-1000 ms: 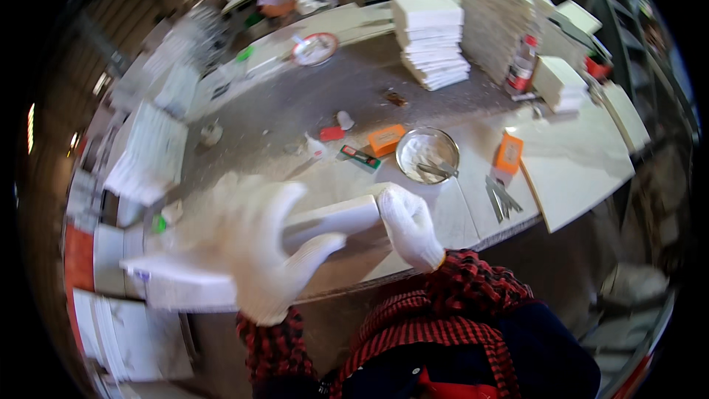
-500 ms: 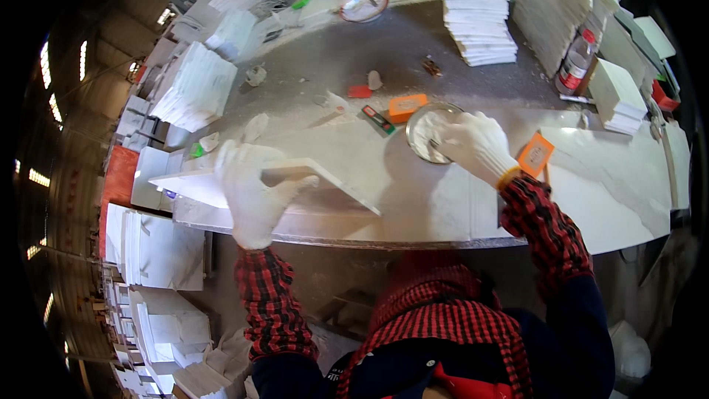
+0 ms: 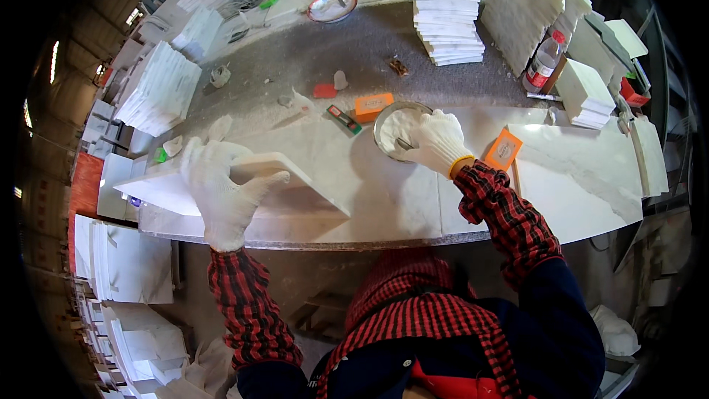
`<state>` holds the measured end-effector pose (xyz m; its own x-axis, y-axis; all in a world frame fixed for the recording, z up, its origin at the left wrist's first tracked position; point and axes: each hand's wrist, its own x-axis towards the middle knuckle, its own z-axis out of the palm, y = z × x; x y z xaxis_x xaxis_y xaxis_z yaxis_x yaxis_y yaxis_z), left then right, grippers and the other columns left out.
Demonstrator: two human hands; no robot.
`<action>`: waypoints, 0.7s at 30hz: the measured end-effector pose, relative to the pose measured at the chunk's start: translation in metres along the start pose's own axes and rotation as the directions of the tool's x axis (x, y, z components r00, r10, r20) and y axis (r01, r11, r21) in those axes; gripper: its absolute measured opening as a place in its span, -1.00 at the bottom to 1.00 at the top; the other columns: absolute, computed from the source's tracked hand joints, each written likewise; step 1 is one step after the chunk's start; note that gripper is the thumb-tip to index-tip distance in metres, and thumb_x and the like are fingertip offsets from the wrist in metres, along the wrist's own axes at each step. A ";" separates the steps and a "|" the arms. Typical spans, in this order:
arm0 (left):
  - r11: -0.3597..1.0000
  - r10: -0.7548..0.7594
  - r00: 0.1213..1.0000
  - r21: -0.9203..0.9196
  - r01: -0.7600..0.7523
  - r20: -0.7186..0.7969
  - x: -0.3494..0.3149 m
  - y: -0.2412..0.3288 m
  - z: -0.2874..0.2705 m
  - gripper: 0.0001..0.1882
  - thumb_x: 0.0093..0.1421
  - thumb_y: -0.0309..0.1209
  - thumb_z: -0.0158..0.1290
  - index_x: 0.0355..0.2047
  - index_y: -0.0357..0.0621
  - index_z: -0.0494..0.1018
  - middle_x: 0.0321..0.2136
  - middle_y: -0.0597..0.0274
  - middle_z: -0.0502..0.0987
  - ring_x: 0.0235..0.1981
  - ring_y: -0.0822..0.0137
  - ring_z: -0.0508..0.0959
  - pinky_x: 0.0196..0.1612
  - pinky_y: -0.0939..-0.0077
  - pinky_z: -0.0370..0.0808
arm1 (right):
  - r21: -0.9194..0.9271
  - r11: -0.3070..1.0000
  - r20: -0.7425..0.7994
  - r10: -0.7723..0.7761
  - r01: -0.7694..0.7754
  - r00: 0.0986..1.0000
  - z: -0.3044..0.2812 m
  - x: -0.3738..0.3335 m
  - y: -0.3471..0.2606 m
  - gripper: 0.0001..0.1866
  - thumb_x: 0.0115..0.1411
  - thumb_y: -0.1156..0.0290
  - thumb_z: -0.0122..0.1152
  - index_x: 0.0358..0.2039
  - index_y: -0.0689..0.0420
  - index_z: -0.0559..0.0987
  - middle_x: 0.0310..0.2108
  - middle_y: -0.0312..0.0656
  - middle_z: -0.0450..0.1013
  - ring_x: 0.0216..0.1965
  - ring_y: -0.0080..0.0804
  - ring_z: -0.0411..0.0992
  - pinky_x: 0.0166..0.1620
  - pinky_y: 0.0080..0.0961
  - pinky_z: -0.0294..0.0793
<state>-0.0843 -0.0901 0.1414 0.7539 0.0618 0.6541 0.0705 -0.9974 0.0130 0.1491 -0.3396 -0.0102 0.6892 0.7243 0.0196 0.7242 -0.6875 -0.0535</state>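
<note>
My left hand, in a white knitted glove, grips the upper edge of a white marble tile tilted up off the worktop. The thumb is stretched along the near side; the other fingers are partly hidden. My right hand, also gloved, is at the near right rim of a round metal bowl of white powder or paste. Its closed fingers hold a thin metal tool dipping into the white stuff; most of the tool is hidden by the glove.
Behind the bowl lie an orange box and a dark green block. Another orange box is right of my right hand. Stacked white tiles and a red-capped bottle stand farther back. A red-rimmed dish sits at the far edge.
The whole view has shifted, so the scene sits farther left. Both hands keep about the same places on the tile and at the bowl.
</note>
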 end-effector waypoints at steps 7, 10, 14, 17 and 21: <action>0.998 -0.028 0.999 -0.058 0.025 -0.045 0.000 -0.005 0.006 -0.49 -0.27 0.00 0.53 -0.47 0.01 0.52 -0.39 0.27 0.56 0.10 -0.05 0.53 0.22 -0.07 0.26 | -0.091 0.993 0.088 0.087 -0.079 0.992 0.005 0.014 -0.005 -0.74 0.18 0.20 0.23 -0.32 0.04 0.78 -0.24 -0.11 0.66 -0.11 -0.14 0.62 -0.18 -0.24 0.57; 0.997 -0.035 0.998 -0.073 0.031 -0.056 0.001 -0.003 0.005 -0.50 -0.28 -0.04 0.53 -0.45 -0.01 0.54 -0.39 0.25 0.55 0.11 -0.09 0.51 0.21 -0.09 0.28 | -0.073 0.989 0.129 0.134 -0.125 0.983 0.013 0.018 -0.003 -0.77 0.19 0.25 0.22 -0.33 0.05 0.78 -0.30 -0.09 0.67 -0.21 -0.11 0.66 -0.26 -0.21 0.60; 0.997 -0.039 0.994 -0.076 0.031 -0.102 -0.004 -0.004 0.008 -0.49 -0.28 -0.03 0.52 -0.45 -0.03 0.54 -0.40 0.23 0.55 0.10 -0.14 0.49 0.20 -0.09 0.31 | -0.070 0.991 0.169 0.124 -0.114 0.978 0.013 0.016 0.000 -0.77 0.21 0.27 0.20 -0.33 0.08 0.76 -0.37 -0.05 0.67 -0.28 -0.03 0.67 -0.29 -0.14 0.63; 0.999 0.009 0.990 -0.037 -0.014 -0.143 -0.006 -0.004 0.007 -0.48 -0.28 0.00 0.52 -0.46 -0.03 0.54 -0.42 0.23 0.54 0.00 -0.14 0.50 0.16 -0.08 0.32 | -0.024 0.991 0.141 0.134 -0.132 0.981 0.017 0.019 0.003 -0.77 0.22 0.28 0.18 -0.35 0.08 0.75 -0.34 -0.02 0.67 -0.26 0.02 0.66 -0.24 -0.09 0.63; 0.998 0.009 0.991 -0.053 -0.016 -0.131 -0.008 -0.007 0.000 -0.50 -0.32 -0.05 0.51 -0.48 -0.04 0.55 -0.36 0.16 0.57 -0.10 -0.11 0.50 0.10 -0.05 0.33 | 0.001 0.995 0.161 0.098 -0.100 0.982 0.012 0.022 0.005 -0.77 0.23 0.31 0.15 -0.35 0.11 0.73 -0.34 0.00 0.66 -0.24 0.05 0.65 -0.19 -0.08 0.63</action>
<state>-0.0906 -0.0839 0.1362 0.6622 0.0475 0.7478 0.0235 -0.9988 0.0426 0.1680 -0.3265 -0.0226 0.7440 0.6518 -0.1468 0.6516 -0.7565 -0.0565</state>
